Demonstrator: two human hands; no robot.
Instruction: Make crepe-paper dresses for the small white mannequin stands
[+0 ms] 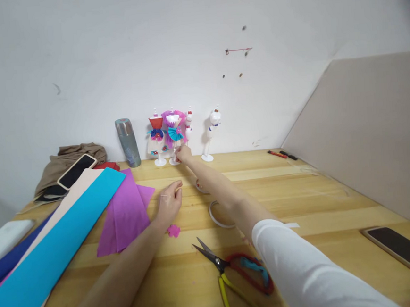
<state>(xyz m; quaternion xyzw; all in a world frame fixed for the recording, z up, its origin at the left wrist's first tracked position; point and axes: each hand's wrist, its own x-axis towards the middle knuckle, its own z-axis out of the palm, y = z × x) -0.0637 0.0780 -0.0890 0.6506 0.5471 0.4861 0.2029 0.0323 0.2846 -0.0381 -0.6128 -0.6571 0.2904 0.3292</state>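
My right hand (184, 154) reaches to the back of the table, its fingers closed at the stand of a small figure in a purple and white paper dress with a teal fan (175, 133). My left hand (170, 199) rests above the table with its fingers curled together; what it holds, if anything, is too small to name. A pink paper flower (173, 230) lies just below it. Left of the purple dress stands a figure with a red top and blue rosette (157, 134). A white figure (215, 118) stands on its own to the right.
Scissors (219, 264) lie open at front centre, near a tape roll (221, 214). Colored paper sheets (65, 230), a phone (77, 171) and a flask (128, 143) are at left. Another phone (404, 251) lies at right, pens (278, 154) at the back.
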